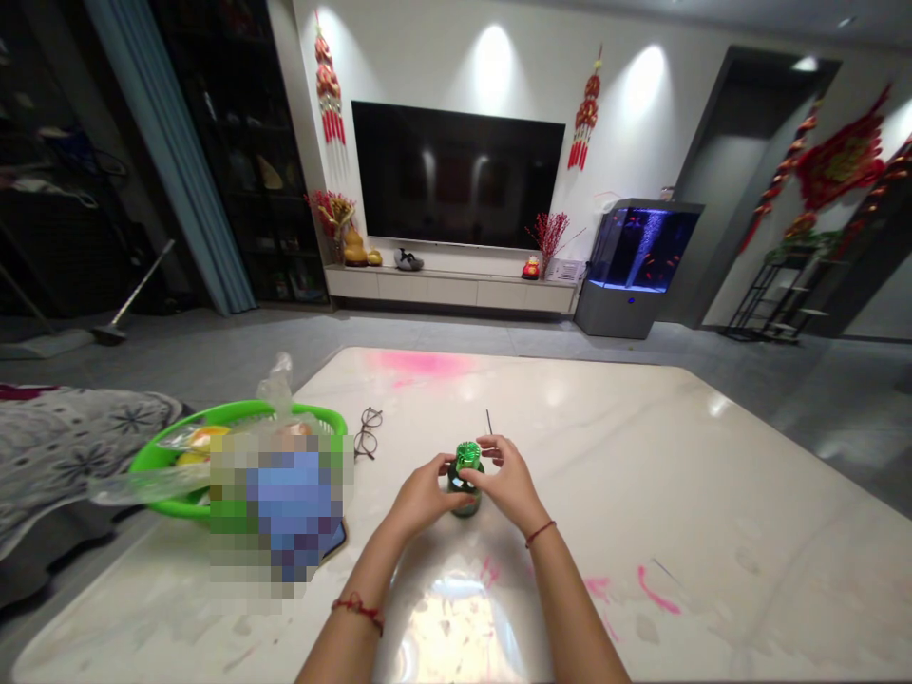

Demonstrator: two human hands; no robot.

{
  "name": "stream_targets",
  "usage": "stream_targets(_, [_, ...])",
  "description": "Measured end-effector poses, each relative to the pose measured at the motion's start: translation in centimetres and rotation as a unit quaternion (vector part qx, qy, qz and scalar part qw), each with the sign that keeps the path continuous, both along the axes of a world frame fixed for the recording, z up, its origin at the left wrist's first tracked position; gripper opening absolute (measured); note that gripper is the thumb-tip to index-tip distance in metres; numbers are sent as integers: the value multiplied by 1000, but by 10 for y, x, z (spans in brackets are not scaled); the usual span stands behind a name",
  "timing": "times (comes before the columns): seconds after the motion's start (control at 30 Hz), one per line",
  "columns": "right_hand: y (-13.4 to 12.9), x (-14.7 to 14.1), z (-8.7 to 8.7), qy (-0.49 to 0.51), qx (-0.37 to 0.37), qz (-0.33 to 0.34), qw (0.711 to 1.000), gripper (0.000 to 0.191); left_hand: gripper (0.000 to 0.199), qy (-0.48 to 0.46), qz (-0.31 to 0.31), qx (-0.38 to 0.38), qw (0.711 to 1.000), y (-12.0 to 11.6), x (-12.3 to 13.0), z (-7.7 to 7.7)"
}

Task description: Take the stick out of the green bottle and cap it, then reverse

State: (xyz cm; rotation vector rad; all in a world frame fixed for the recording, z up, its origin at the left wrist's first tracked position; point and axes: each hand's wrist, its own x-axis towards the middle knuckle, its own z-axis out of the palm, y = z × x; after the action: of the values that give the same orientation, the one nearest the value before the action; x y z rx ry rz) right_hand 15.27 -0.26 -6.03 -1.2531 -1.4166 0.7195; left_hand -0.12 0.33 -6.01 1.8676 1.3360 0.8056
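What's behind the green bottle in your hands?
Behind the green bottle, a thin dark stick pokes up past your right hand on the white table top. That hand and your left hand cover much of the bottle, and the stick's lower end is hidden.

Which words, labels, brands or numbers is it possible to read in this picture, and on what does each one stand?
No word, brand or number can be read in this view.
Small green bottle between the left hand and right hand: any marking is too small and blurred to read.
Pixelated patch beside the green plastic basket: whatever lies there is hidden.
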Motion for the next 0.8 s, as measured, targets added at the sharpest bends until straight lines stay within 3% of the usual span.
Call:
stream_targets(0.2, [-7, 8, 9, 32, -14, 65, 997, 31, 56, 25, 29, -3, 999, -4, 4, 2])
stream_targets(0.63, [-4, 11, 11, 61, -21, 106, 992, 35, 57, 36, 57, -27, 997, -7, 10, 4])
stream_targets(0.8, [-5, 9, 9, 37, -15, 113, 993, 47, 57, 16, 58, -34, 998, -5, 10, -1])
